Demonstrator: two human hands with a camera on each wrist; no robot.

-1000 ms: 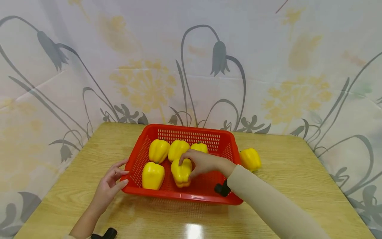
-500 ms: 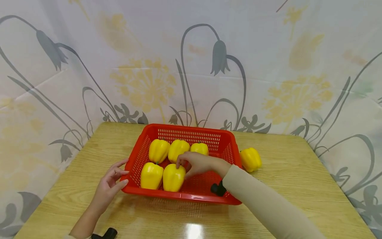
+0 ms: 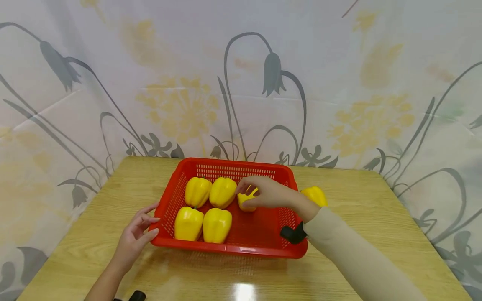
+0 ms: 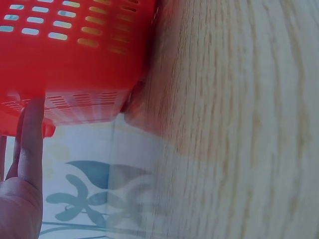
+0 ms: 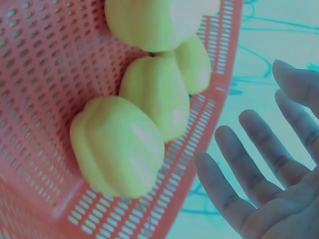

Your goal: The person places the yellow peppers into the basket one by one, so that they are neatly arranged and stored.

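A red plastic basket [image 3: 260, 251] holds several yellow bell peppers. Three lie along its back side: one at left [image 3: 197, 191], one in the middle, and a bell pepper [image 3: 246, 205] partly hidden behind my right hand [image 3: 271, 193]. In front, a bell pepper [image 3: 188, 224] and another bell pepper [image 3: 217, 225] stand side by side. My right hand hovers over the basket with spread fingers and nothing in it; the right wrist view shows the hand [image 5: 279, 184] apart from the peppers. My left hand [image 3: 132, 236] touches the basket's left rim, its fingers nearly straight in the left wrist view.
One more yellow bell pepper [image 3: 316, 195] lies on the wooden table [image 3: 357, 209] just right of the basket, partly covered by my right forearm. A flower-patterned cloth [image 3: 339, 83] stands behind the table. Black camera mounts [image 3: 293, 234] sit at my wrists.
My right hand set a bell pepper down beside the front-left one, let go, and moved back and to the right. The left hand stays at the rim. The head view shifted slightly.
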